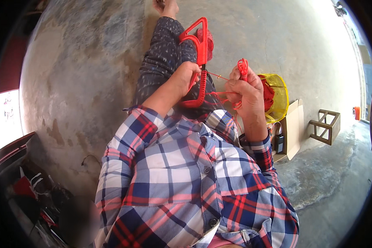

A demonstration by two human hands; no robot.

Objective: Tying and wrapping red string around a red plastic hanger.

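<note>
My left hand (187, 77) is closed around the middle of a long red plastic frame (201, 45), which has an open loop at its far end and a ribbed bar nearer to me. The frame lies over my legs in dark patterned trousers (156, 62). To its right, my right hand (249, 90) is closed in a fist around a bundle of red cord (243, 69), with loops sticking out above the thumb. Strands of the cord stretch from this fist across to the frame, and more hang below the hand. What the frame belongs to, I cannot tell.
Beyond my right hand stands a yellow mesh basket (282, 99) with red material inside. Beside it is an open cardboard box (293, 130) holding a dark object. A small wooden stool (327, 127) stands farther right. A red round thing (210, 44) sits behind the frame. Dark clutter (37, 194) fills the lower left.
</note>
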